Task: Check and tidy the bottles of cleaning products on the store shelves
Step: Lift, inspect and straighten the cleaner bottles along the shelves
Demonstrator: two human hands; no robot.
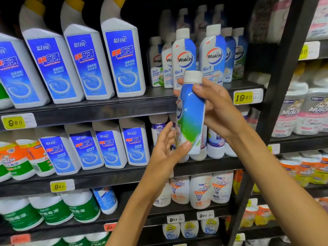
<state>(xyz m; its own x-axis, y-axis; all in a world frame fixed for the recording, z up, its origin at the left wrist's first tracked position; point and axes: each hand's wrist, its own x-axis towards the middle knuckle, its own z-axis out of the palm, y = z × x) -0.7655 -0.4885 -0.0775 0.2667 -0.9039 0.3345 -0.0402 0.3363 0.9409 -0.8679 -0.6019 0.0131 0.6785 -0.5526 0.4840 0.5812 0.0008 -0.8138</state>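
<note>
A Walch bottle (190,114) with a white cap and a blue-to-green label is held up in front of the dark store shelves, roughly upright and tilted slightly, clear of any shelf board. It is gripped near its neck and upper body by the right hand (218,107), whose fingers and thumb are curled round it from the right. Its lower end is pinched by the left hand (166,148), with the thumb pressed on the front near the base and the other fingers extended behind it. Behind the bottle, on the upper shelf (159,102), a row of Walch washing machine cleaner bottles (212,54) is seen standing upright, and to their left a row of white toilet cleaner bottles (122,59) with blue labels and yellow caps is lined up. A yellow price tag (243,97) reading 19.80 is fixed to the shelf edge just right of the held bottle. More blue-labelled bottles (134,146) are ranged on the shelf below.
</note>
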